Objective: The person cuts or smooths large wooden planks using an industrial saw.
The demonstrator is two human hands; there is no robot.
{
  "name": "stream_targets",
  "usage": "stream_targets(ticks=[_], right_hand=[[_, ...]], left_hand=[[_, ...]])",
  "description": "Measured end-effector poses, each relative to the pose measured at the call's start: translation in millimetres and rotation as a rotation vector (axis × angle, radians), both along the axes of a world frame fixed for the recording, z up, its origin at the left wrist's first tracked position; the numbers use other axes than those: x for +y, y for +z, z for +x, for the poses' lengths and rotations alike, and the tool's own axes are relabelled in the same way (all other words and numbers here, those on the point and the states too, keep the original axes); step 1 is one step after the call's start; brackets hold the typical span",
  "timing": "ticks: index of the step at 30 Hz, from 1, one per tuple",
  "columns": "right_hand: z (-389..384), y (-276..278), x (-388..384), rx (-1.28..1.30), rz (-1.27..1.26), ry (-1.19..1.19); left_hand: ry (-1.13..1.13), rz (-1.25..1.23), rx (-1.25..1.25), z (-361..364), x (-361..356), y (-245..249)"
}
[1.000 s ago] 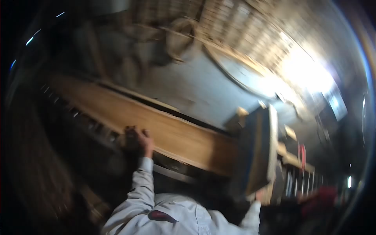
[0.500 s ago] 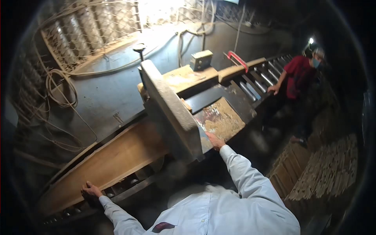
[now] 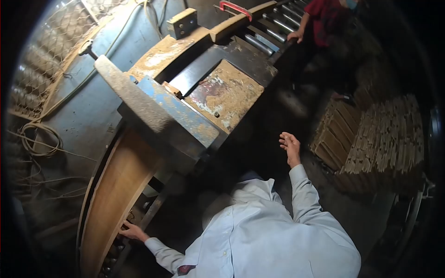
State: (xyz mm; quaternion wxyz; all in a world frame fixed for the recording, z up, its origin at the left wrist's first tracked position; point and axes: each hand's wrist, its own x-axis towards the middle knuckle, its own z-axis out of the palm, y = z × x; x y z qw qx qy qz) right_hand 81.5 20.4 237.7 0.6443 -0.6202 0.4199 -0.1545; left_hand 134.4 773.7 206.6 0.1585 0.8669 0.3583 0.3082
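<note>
Far left of the blue housing (image 3: 174, 118), wire mesh (image 3: 34, 60) and loose cables (image 3: 39, 139) hang against the wall. Closer to the housing comes the wooden plank (image 3: 113, 197), a long pale board whose far end runs in under the housing. My left hand (image 3: 132, 230) is at the plank's near edge, well short of the housing. Its fingers are stretched out flat against the wood, pressing rather than wrapping round, as far as this dim light shows.

Just past the housing sits the rusty plate (image 3: 225, 95), and I see no wood on it. So I judge the board has only just gone in: its front end is under the housing, and nearly its whole length is left to pass.

Right of the housing, my right hand (image 3: 289, 146) hangs in the air with its fingers loosely spread, palm up, holding nothing and touching nothing.

Beyond the housing the rollers (image 3: 271, 30) run on past a red handle (image 3: 235, 8). There a co-worker's hand (image 3: 296, 34) rests at the rollers' edge. Far right of the housing, stacks of slats (image 3: 375, 139) stand on the floor.
</note>
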Motion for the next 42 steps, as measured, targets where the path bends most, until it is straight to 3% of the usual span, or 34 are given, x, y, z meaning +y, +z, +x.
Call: stream_targets(ticks=[2, 5, 8, 11, 13, 14, 17, 24, 28, 31, 33, 34, 37, 39, 41, 42], right_hand=[[-16, 0, -7, 0.003, 0.024, -0.083], [-5, -3, -26, -0.015, -0.010, -0.090], [40, -6, -60, -0.063, -0.155, -0.003], [116, -3, -93, -0.140, -0.369, 0.116], [165, 2, -109, -0.273, -0.752, 0.189], [187, 9, -114, -0.282, -0.700, 0.252], [238, 20, -130, -0.372, -0.885, 0.356], [315, -19, -167, -0.282, -1.030, 0.459], [337, -39, -168, -0.232, -1.053, 0.475], [349, -46, -165, -0.202, -1.087, 0.426], [359, -51, -162, -0.190, -1.016, 0.356], [361, -53, -163, -0.136, -1.083, 0.359], [361, -48, -162, -0.105, -1.130, 0.361], [360, -45, -161, -0.055, -1.147, 0.372], [361, -43, -161, -0.039, -1.149, 0.376], [361, -42, -161, -0.044, -1.141, 0.381]], left_hand=[[-0.078, -0.065, -0.015, -11, -28, 0], [-0.153, -0.659, -0.051, -3, -78, 11], [-0.203, -1.021, 0.017, 17, -109, 17], [-0.178, -1.162, 0.063, 39, -155, 38], [-0.165, -1.172, 0.040, 46, -171, 35], [-0.154, -1.219, 0.012, 50, -175, 35], [-0.124, -1.166, 0.016, 70, -200, 48], [0.148, -1.287, -0.224, 103, -209, 16], [0.138, -1.254, -0.189, 112, -221, 19], [0.165, -1.277, -0.307, 119, -229, 17], [-0.127, -1.167, -0.315, 108, -218, -1], [-0.115, -1.132, -0.320, 108, -211, -9], [-0.187, -0.727, -0.151, 109, -205, -19], [-0.330, 0.014, 0.315, 103, -204, -18], [-0.338, -0.042, 0.276, 106, -197, -25], [-0.341, -0.507, 0.019, 107, -185, -34]])
